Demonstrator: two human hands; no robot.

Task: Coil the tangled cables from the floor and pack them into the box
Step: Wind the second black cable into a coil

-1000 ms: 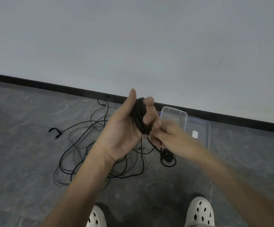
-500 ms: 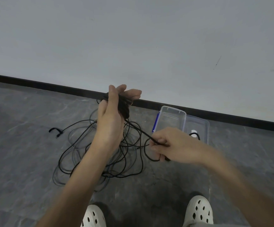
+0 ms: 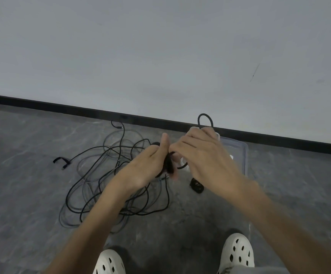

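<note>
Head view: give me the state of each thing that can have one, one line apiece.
Left hand: grips the bunched black cable.
Right hand: holds a loop of that cable, sticking up above it.
Tangled cables: loose on the floor, uncoiled.
Small black bundle: wound tight; lying or hanging, unclear.
Clear plastic box: on the floor, partly hidden by the right hand.

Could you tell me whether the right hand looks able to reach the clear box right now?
Probably yes: the right hand is right by the clear box with nothing between them, though its grip is busy with a black cable loop.
</note>
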